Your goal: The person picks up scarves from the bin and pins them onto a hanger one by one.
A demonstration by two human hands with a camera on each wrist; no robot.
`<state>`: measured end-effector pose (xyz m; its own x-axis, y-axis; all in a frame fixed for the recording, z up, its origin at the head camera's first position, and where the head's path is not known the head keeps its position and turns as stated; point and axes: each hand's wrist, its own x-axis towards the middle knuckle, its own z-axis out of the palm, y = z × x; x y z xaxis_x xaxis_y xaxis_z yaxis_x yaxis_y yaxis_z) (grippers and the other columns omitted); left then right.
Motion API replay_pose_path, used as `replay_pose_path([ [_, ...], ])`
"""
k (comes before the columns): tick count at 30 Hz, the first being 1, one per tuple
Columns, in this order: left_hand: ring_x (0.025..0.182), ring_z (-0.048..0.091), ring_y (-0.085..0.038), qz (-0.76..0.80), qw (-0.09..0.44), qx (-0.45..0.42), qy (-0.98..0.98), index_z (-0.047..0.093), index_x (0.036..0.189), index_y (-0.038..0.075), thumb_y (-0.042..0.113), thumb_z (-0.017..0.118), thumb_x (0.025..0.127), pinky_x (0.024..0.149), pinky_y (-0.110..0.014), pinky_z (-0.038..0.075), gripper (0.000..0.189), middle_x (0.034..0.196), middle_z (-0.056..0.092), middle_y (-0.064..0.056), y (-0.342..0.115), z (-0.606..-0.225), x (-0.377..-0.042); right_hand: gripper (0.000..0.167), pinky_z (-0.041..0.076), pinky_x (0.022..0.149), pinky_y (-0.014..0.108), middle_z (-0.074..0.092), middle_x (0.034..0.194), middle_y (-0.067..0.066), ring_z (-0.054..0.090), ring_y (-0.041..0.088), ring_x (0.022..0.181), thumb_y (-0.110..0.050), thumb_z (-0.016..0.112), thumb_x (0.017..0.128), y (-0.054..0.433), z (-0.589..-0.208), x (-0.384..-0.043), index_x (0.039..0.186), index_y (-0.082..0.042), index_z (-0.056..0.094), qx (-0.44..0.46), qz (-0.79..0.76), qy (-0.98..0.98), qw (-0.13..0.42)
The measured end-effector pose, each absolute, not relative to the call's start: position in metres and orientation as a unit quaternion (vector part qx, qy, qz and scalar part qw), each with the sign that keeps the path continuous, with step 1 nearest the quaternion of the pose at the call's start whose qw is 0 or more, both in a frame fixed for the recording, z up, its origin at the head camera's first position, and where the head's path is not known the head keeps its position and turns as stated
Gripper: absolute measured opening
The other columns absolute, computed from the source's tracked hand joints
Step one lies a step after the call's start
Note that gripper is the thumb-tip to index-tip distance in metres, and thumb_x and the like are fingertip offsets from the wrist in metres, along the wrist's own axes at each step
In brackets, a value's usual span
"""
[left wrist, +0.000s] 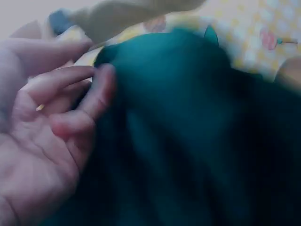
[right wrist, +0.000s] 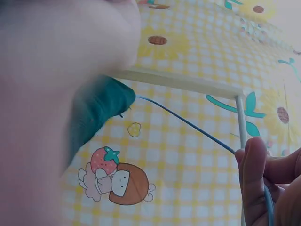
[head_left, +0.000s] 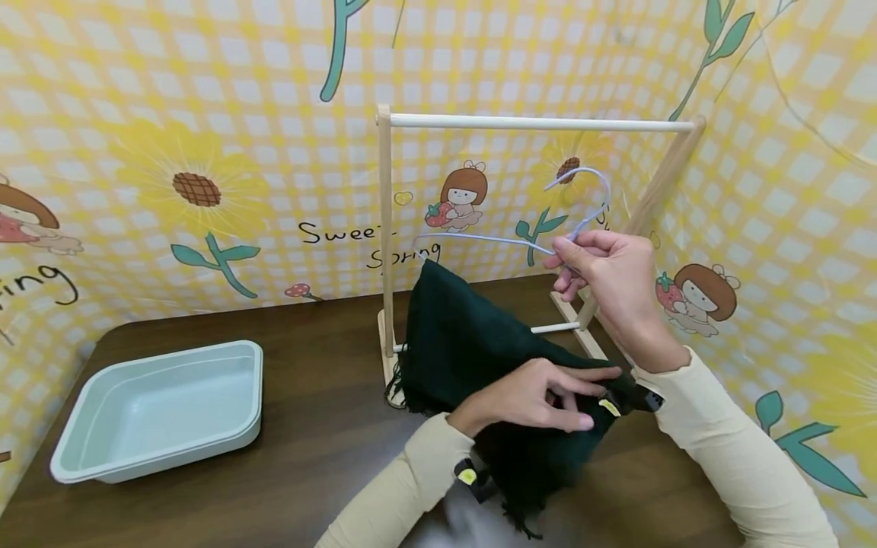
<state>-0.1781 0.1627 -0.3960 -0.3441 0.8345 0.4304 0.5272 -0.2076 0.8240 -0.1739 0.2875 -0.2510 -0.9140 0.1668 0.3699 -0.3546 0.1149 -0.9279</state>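
Got a thin light-purple hanger [head_left: 493, 239] pinched between the thumb and fingers of the right hand [head_left: 610, 274], right around the base of its hook, up in front of the wooden rack [head_left: 387, 221] and below the white top bar [head_left: 541, 122]. Also seeing a big dark green cloth [head_left: 473, 335], fringed along the edges, joined to the left corner of that hanger by its top tip and slanting from there down to the lower right, above the bench [head_left: 322, 426]. Resting the left hand [head_left: 534, 392] on that lower right part, with thumb and fingers spread well apart, though pretty blurry in the left wrist view. Can't make out the cloth's lower folds either, too dark. Over on the left, a pale blue tub [head_left: 164, 407] on the bench, well apart from the rack. Behind everything, a yellow checked sheet [head_left: 288, 175] with sunflowers and cartoon girls.
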Motion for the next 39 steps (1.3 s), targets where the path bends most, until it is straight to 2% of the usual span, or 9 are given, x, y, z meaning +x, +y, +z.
replay_pose_path([
  [2, 0.055, 0.06, -0.004, 0.611, 0.113, 0.495, 0.607, 0.072, 0.122, -0.002, 0.0, 0.064, 0.096, 0.055, -0.02, 0.048, 0.027, 0.119, 0.073, -0.014, 0.15, -0.4, -0.183, 0.018, 0.054, 0.043, 0.028, 0.075, 0.069, 0.009, 0.065, 0.016, 0.046, -0.01, 0.078, 0.089, 0.292, -0.252, -0.171, 0.085, 0.006, 0.071, 0.065, 0.67, -0.713, 0.198],
  [6, 0.053, 0.049, -0.004, 0.648, -0.138, 0.312, 0.681, 0.077, 0.093, 0.005, -0.006, 0.058, 0.093, 0.051, -0.019, 0.042, 0.022, 0.075, 0.068, -0.011, 0.12, -0.403, -0.193, 0.016, 0.053, 0.041, 0.029, 0.075, 0.07, 0.011, 0.064, 0.018, 0.044, -0.005, 0.078, 0.088, 0.303, -0.246, -0.165, 0.086, 0.008, 0.07, 0.074, 0.69, -0.69, 0.207],
  [8, 0.054, 0.048, -0.003, 0.63, -0.232, 0.231, 0.704, 0.076, 0.09, 0.006, -0.007, 0.058, 0.089, 0.051, -0.018, 0.04, 0.022, 0.081, 0.072, -0.007, 0.103, -0.402, -0.203, 0.017, 0.052, 0.04, 0.028, 0.075, 0.07, 0.012, 0.064, 0.018, 0.044, -0.005, 0.079, 0.087, 0.31, -0.241, -0.163, 0.087, 0.009, 0.07, 0.08, 0.689, -0.687, 0.217],
  [11, 0.049, 0.046, -0.005, 0.612, -0.294, 0.168, 0.715, 0.075, 0.099, 0.005, -0.005, 0.06, 0.087, 0.047, -0.019, 0.036, 0.022, 0.086, 0.071, -0.008, 0.081, -0.401, -0.223, 0.019, 0.051, 0.039, 0.028, 0.075, 0.07, 0.012, 0.063, 0.019, 0.043, -0.005, 0.08, 0.086, 0.319, -0.23, -0.159, 0.088, 0.011, 0.071, 0.087, 0.68, -0.689, 0.234],
  [14, 0.051, 0.05, -0.008, 0.583, -0.285, 0.18, 0.739, 0.073, 0.114, 0.005, 0.001, 0.066, 0.09, 0.049, -0.023, 0.04, 0.025, 0.096, 0.07, -0.009, 0.066, -0.403, -0.241, 0.019, 0.05, 0.038, 0.027, 0.075, 0.07, 0.014, 0.062, 0.02, 0.042, -0.004, 0.081, 0.084, 0.327, -0.221, -0.155, 0.087, 0.013, 0.072, 0.1, 0.677, -0.687, 0.242],
  [17, 0.063, 0.059, -0.014, 0.552, -0.227, 0.236, 0.767, 0.071, 0.123, 0.005, 0.009, 0.069, 0.093, 0.058, -0.034, 0.051, 0.031, 0.098, 0.069, -0.011, 0.058, -0.41, -0.254, 0.018, 0.039, 0.029, 0.027, 0.074, 0.069, 0.014, 0.06, 0.02, 0.04, -0.002, 0.08, 0.084, 0.333, -0.215, -0.152, 0.085, 0.014, 0.072, 0.109, 0.676, -0.688, 0.24],
  [21, 0.076, 0.066, -0.02, 0.55, -0.166, 0.284, 0.768, 0.076, 0.111, 0.001, 0.01, 0.071, 0.094, 0.07, -0.039, 0.057, 0.02, 0.097, 0.073, -0.012, 0.055, -0.421, -0.262, 0.02, 0.023, 0.023, 0.034, 0.074, 0.07, 0.015, 0.058, 0.02, 0.039, -0.001, 0.078, 0.086, 0.339, -0.211, -0.148, 0.087, 0.016, 0.069, 0.113, 0.68, -0.691, 0.216],
  [26, 0.081, 0.07, -0.021, 0.584, -0.171, 0.274, 0.745, 0.08, 0.09, 0.0, 0.004, 0.076, 0.089, 0.071, -0.024, 0.055, 0.006, 0.092, 0.077, -0.01, 0.055, -0.432, -0.268, 0.017, 0.032, 0.024, 0.034, 0.074, 0.071, 0.018, 0.054, 0.021, 0.038, 0.003, 0.075, 0.087, 0.341, -0.211, -0.146, 0.087, 0.019, 0.068, 0.123, 0.696, -0.679, 0.199],
  [39, 0.084, 0.07, -0.027, 0.601, -0.182, 0.22, 0.746, 0.079, 0.099, -0.003, -0.002, 0.073, 0.089, 0.071, -0.019, 0.05, 0.012, 0.093, 0.075, -0.015, 0.045, -0.443, -0.275, 0.016, 0.042, 0.03, 0.03, 0.071, 0.068, 0.02, 0.051, 0.021, 0.037, 0.008, 0.074, 0.085, 0.338, -0.21, -0.147, 0.085, 0.022, 0.067, 0.146, 0.701, -0.662, 0.219],
])
